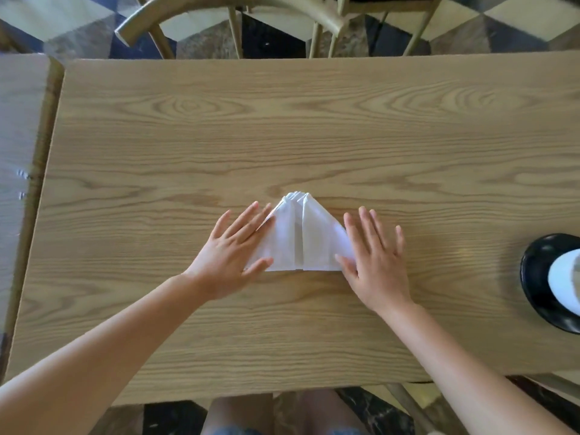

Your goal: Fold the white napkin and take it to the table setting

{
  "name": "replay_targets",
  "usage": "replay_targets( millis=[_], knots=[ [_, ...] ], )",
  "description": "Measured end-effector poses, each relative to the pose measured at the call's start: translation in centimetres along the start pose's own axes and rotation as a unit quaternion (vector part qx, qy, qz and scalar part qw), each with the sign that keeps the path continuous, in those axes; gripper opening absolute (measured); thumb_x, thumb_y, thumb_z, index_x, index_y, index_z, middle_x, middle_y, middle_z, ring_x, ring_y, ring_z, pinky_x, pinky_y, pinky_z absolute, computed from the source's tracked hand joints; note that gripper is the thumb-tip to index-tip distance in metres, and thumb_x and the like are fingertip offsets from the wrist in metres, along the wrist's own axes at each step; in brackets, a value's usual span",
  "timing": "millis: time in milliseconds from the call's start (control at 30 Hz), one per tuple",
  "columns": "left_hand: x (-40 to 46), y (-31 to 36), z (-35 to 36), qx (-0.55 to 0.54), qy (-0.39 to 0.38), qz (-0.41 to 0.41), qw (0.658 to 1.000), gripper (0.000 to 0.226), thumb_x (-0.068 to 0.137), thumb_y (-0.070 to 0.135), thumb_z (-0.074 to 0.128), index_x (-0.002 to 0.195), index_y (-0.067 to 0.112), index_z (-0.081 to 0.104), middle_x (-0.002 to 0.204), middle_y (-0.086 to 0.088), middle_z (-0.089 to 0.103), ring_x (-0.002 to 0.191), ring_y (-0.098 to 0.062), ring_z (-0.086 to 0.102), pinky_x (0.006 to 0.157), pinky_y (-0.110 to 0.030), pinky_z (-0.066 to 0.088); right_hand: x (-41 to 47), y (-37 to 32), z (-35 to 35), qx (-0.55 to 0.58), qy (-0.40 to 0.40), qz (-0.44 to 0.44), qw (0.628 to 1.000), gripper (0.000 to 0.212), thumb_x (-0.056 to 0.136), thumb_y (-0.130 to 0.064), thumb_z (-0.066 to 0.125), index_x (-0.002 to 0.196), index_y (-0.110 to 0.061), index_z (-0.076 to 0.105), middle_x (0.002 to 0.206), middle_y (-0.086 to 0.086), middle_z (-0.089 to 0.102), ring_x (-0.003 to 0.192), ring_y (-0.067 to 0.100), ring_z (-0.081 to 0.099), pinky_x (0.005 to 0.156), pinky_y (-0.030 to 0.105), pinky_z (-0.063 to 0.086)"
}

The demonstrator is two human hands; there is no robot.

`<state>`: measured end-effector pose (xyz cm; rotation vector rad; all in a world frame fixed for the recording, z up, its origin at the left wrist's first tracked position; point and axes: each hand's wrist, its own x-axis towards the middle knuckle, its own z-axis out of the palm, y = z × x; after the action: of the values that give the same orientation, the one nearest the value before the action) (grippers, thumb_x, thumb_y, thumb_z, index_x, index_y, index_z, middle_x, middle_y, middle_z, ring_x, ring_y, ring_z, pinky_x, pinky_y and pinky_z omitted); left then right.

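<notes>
A white napkin [301, 237] lies folded into a triangle in the middle of the wooden table [282, 136], its point away from me and a seam down its centre. My left hand [233, 254] rests flat with spread fingers on the napkin's left edge. My right hand [375, 257] lies flat on the napkin's right corner, thumb on the cloth. Both hands press down and grip nothing. A black plate [538, 284] with a white folded napkin [565, 277] on it sits at the table's right edge.
A second wooden table [18, 127] butts up on the left. Two wooden chairs [238, 14] stand beyond the far edge on a checkered floor. My knees show below the near edge.
</notes>
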<state>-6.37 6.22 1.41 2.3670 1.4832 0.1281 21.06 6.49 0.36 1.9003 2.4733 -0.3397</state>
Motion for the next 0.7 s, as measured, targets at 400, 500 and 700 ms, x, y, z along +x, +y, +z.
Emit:
replay_targets(
  millis=[400, 500, 700],
  knots=[
    [11.0, 0.3, -6.1, -0.532, -0.300, -0.398, 0.684, 0.067, 0.093, 0.050, 0.023, 0.086, 0.000, 0.068, 0.082, -0.012, 0.074, 0.084, -0.024, 0.069, 0.077, -0.029, 0.050, -0.9, -2.1, -2.1, 0.176, -0.009, 0.341, 0.923, 0.036, 0.075, -0.024, 0.069, 0.107, -0.011, 0.059, 0.102, 0.009, 0.055, 0.090, 0.027, 0.055, 0.075, 0.037, 0.046],
    [12.2, -0.4, -6.0, -0.511, -0.333, -0.408, 0.679, 0.073, 0.092, 0.055, 0.024, 0.088, -0.003, 0.069, 0.087, -0.015, 0.074, 0.087, -0.025, 0.070, 0.082, -0.030, 0.051, -0.5, -2.3, -2.9, 0.255, -0.010, 0.367, 0.895, 0.012, 0.073, -0.014, 0.063, 0.085, -0.015, 0.060, 0.099, 0.007, 0.055, 0.083, 0.021, 0.053, 0.068, 0.029, 0.041],
    [14.4, -0.6, -6.6, -0.429, -0.417, -0.383, 0.704, 0.074, 0.081, 0.067, 0.044, 0.097, -0.002, 0.068, 0.091, -0.014, 0.074, 0.083, -0.022, 0.072, 0.074, -0.026, 0.055, -1.5, -5.2, -4.9, 0.286, 0.097, 0.338, 0.891, 0.012, 0.074, -0.008, 0.062, 0.082, -0.014, 0.056, 0.086, 0.001, 0.058, 0.080, 0.018, 0.053, 0.066, 0.027, 0.036]
  ],
)
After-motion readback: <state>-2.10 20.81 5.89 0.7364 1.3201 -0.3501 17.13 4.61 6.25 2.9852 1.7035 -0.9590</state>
